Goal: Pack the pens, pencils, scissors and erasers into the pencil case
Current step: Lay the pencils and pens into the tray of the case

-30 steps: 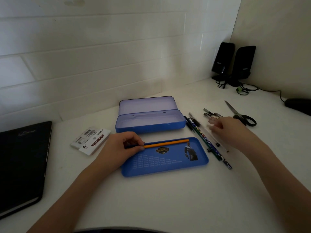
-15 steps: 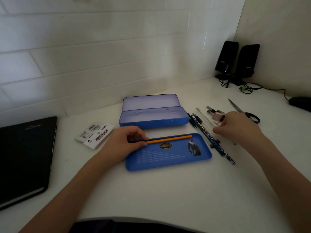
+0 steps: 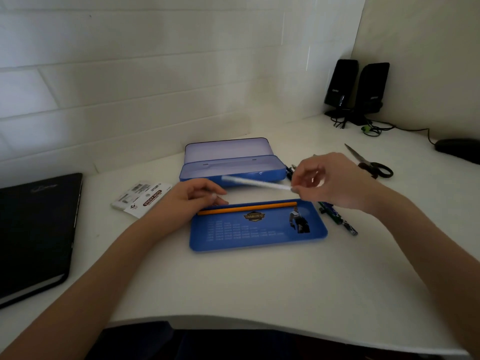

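The blue pencil case (image 3: 259,175) lies open at the middle of the desk, its lid (image 3: 226,149) tipped back. In front of it sits a shallow blue tray (image 3: 259,237) with an orange pencil (image 3: 246,207) along its far edge. My right hand (image 3: 335,183) pinches one end of a white pen (image 3: 254,183), which hangs blurred above the gap between case and tray. My left hand (image 3: 192,197) rests at the tray's far left corner, fingers loosely curled, just above the pencil's end. Several pens and pencils (image 3: 337,218) lie right of the tray, partly hidden by my right hand. Black-handled scissors (image 3: 374,166) lie further right.
A sticky-note pack (image 3: 142,197) lies left of the case. A black notebook (image 3: 36,229) fills the left edge. Two black speakers (image 3: 358,92) with cables stand in the back right corner, a dark mouse (image 3: 459,150) at the far right. The desk's front edge curves near me.
My right hand has lifted the white pen from the pile on the right and carried it left over the tray. My left hand has let go of the orange pencil, which now lies in the tray.
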